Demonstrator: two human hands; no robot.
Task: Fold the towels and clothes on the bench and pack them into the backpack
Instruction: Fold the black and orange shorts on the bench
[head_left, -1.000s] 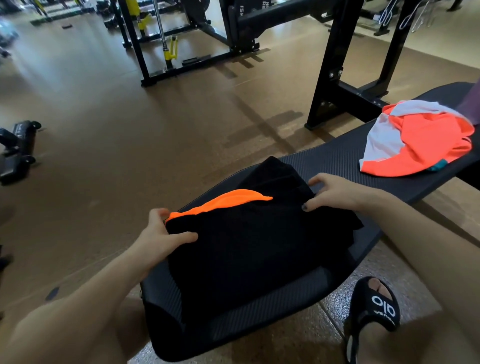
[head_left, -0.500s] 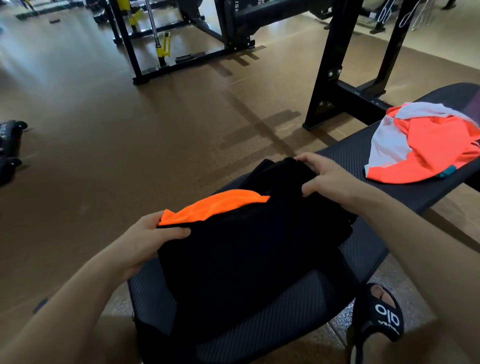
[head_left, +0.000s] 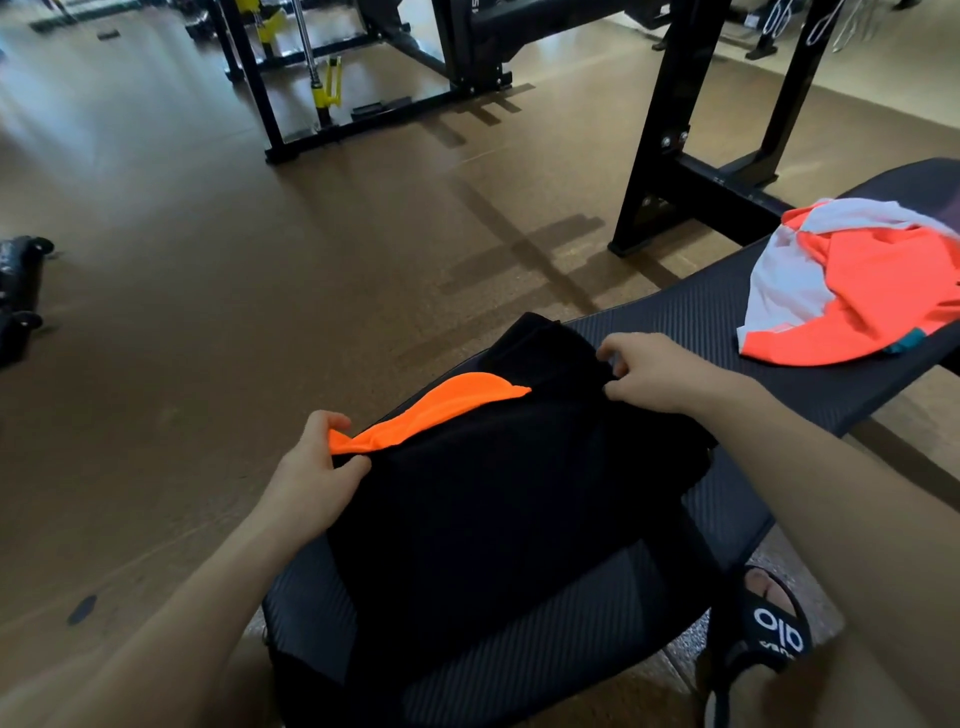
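left hand (head_left: 317, 467) grip pinches black garment (head_left: 493, 493) corner | right hand (head_left: 654, 371) grip pinches far corner | on bench (head_left: 701, 322)

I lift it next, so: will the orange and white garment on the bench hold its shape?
Probably not. The orange and white garment lies crumpled in soft folds on the bench, so it will likely flop and unfold. It looks thin, so likely light. Its edge overhangs, so a push may slide it off.
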